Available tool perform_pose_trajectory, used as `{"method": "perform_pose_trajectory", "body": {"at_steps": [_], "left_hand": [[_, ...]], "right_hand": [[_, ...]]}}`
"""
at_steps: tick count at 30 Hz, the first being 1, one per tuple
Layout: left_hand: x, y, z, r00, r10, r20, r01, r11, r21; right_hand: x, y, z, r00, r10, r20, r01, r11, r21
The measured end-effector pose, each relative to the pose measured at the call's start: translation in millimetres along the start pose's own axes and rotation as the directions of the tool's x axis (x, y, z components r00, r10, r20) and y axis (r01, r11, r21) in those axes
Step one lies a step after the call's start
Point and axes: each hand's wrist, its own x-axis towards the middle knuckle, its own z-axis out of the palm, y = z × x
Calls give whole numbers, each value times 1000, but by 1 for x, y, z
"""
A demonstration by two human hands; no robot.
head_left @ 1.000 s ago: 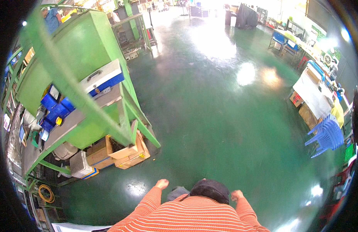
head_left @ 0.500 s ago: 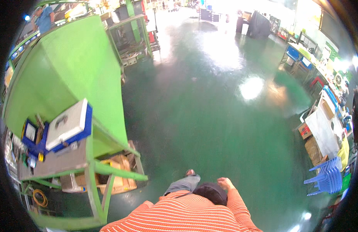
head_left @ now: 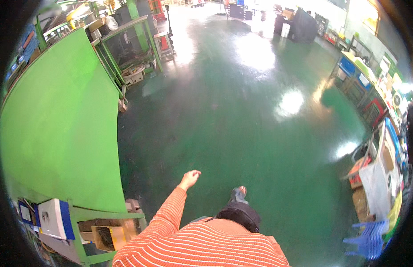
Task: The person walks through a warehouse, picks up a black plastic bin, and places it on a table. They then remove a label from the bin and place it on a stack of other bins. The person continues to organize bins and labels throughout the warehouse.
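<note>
My left hand (head_left: 189, 178) swings out ahead of me at the end of an orange striped sleeve, fingers loosely curled and holding nothing. It hangs over the shiny green floor (head_left: 242, 102), just right of a big green panel (head_left: 59, 129). My right hand is out of sight. One of my feet (head_left: 238, 194) steps forward below a dark pouch (head_left: 240, 213) at my waist.
A green workbench frame (head_left: 104, 216) with a white and blue box (head_left: 55, 218) and cardboard boxes (head_left: 110, 236) stands at lower left. Green racks (head_left: 126, 40) line the far left. Tables, crates and blue plastic stools (head_left: 369, 240) run along the right.
My view has travelled forward past the green bench, which slid down and left. My left arm has swung out in front; my right hand has dropped from view.
</note>
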Motion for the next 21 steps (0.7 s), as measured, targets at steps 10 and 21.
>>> {"method": "perform_pose_trajectory", "body": {"at_steps": [10,21], "left_hand": [[81,-21,-2,635,-765,107,770,637,-13],[536,-12,-47,803,-536,260,202,657,726]], "right_hand": [[153,-539,-244,730,-660,-175,618,748,-241],[365,-862,-315,611,-783,115,656,420,-627]]}}
